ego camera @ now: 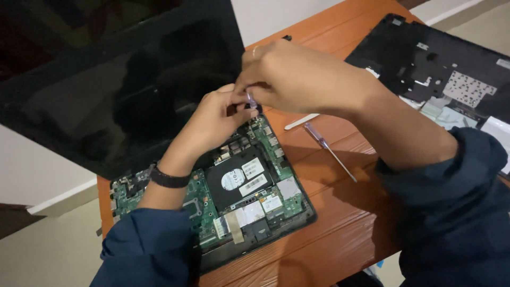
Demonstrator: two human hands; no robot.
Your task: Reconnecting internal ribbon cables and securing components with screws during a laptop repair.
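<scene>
An opened laptop (249, 207) lies on the orange wooden table (340, 234) with its green circuit board and a black hard drive (239, 180) bare. Its dark screen (106, 79) stands tilted up at the back left. My left hand (218, 119) hovers over the board's far corner, fingers curled. My right hand (297, 77) meets it from the right and pinches a small purple-handled screwdriver (251, 100), tip pointing down toward the board near the hinge. What the tip touches is hidden by my fingers.
A second purple-handled screwdriver (326, 149) lies on the table right of the laptop, beside a thin white pry stick (300, 122). The removed black keyboard cover (446, 69) lies inside-up at the back right. The table's edge runs along the front and left.
</scene>
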